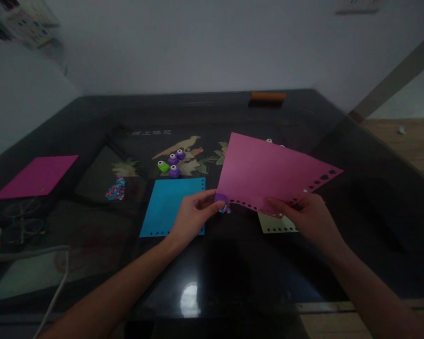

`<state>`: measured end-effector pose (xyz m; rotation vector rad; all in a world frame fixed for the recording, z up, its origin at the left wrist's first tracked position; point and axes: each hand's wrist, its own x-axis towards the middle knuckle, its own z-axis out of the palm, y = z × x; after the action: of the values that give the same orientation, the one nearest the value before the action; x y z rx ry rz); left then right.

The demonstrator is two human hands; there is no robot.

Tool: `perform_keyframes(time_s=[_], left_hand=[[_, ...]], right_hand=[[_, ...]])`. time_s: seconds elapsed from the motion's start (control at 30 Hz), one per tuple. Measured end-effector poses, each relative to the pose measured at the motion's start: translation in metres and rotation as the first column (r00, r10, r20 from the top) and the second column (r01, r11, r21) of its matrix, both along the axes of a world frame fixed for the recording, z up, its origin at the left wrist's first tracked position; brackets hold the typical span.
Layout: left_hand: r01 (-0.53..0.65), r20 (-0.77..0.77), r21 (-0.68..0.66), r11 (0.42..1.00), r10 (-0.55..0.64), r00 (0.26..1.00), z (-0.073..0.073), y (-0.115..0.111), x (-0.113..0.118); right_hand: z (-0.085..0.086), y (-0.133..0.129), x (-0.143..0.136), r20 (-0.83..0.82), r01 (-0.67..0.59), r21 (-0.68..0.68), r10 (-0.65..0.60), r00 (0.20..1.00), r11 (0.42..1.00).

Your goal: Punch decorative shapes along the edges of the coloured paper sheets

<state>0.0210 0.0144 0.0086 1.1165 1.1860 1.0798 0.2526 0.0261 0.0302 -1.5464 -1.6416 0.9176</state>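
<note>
A pink sheet of paper (261, 169) is held up, tilted, between my two hands. Small shaped holes run along its near and right edges. My left hand (194, 212) pinches its lower left corner, where a small purple patch (221, 198) shows by the thumb; what that patch is I cannot make out. My right hand (311, 214) grips the lower edge, thumb on top. Under my left wrist lies a blue sheet (175, 200) with punched edges. A pale yellow sheet (277, 224) with punched holes is partly hidden beneath the pink one.
Purple and green craft punches with eyes (171, 162) stand behind the blue sheet. Colourful paper bits (116, 189) are heaped at left, near a magenta sheet (38, 176). An orange-brown roll (267, 97) lies at the dark table's far edge. A white cable (56, 287) hangs at front left.
</note>
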Motion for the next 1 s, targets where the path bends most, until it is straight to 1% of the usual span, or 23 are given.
perform_keyframes(time_s=[0.1, 0.27, 0.4, 0.57, 0.67, 0.87, 1.0], left_hand=[[-0.023, -0.029, -0.050, 0.998, 0.021, 0.999, 0.001, 0.000, 0.000], [-0.028, -0.055, -0.098, 0.995, 0.022, 0.998, 0.001, 0.000, -0.001], [-0.010, -0.031, -0.109, 0.994, 0.007, 1.000, 0.000, 0.001, -0.002], [-0.004, -0.008, -0.154, 0.988, 0.002, 1.000, 0.002, -0.001, -0.002], [0.007, 0.014, -0.176, 0.984, -0.004, 1.000, 0.002, -0.001, -0.002], [0.008, 0.033, -0.169, 0.986, -0.002, 0.999, 0.000, -0.001, -0.002], [0.028, 0.048, -0.158, 0.987, -0.020, 0.999, 0.000, -0.001, -0.002]], right_hand=[[-0.007, 0.004, 0.002, 0.015, -0.033, 0.022, 0.032, 0.999, 0.999], [-0.015, 0.007, 0.005, -0.051, -0.052, 0.003, 0.052, 0.997, 0.999], [-0.014, 0.004, 0.005, -0.064, -0.055, -0.065, 0.051, 0.997, 0.996], [-0.010, 0.001, 0.000, -0.133, 0.024, -0.104, -0.038, 0.990, 0.994], [-0.009, 0.000, -0.001, -0.149, 0.027, -0.105, -0.042, 0.988, 0.994], [-0.007, -0.001, 0.000, -0.124, 0.010, -0.106, -0.023, 0.992, 0.994], [-0.010, 0.000, 0.002, -0.122, 0.012, -0.097, -0.024, 0.992, 0.995]])
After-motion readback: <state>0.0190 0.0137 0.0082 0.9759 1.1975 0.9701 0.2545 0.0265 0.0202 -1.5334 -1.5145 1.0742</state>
